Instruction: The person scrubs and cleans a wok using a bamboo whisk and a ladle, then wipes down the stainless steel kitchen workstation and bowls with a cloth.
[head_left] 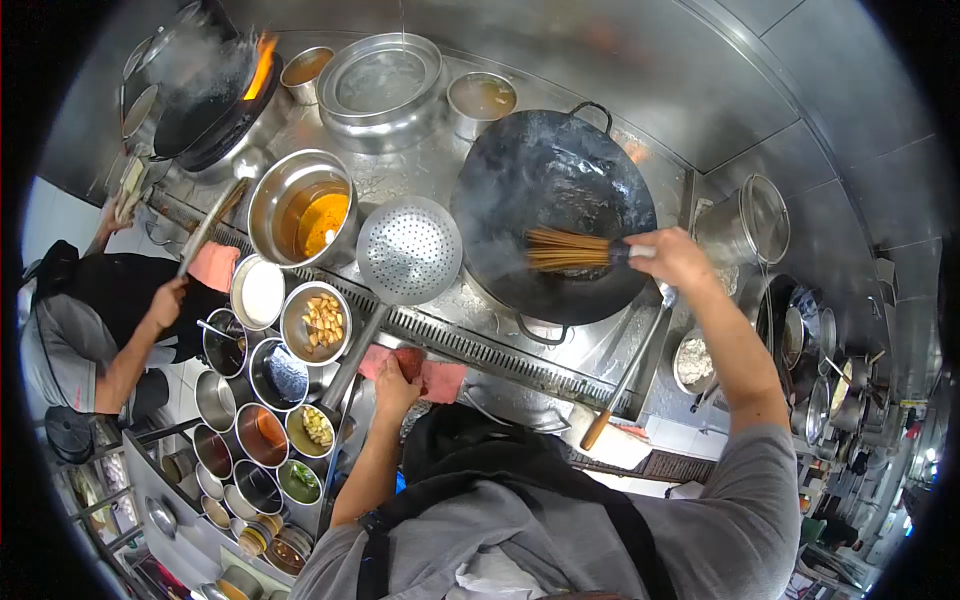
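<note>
Right hand (672,258) grips a bamboo brush (568,250) inside the dark wok (500,190), left hand (396,390) is at a pink cloth (443,380) – open or closed, I cannot tell.

Brush (568,250) in wok (545,195), skimmer (410,250) to the left

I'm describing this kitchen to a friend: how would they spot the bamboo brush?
Find the large dark wok right of centre. At its right rim, the person's right hand grips the bamboo brush. Fanned tan bristles set it apart from the wooden-handled metal tool nearby.
</note>
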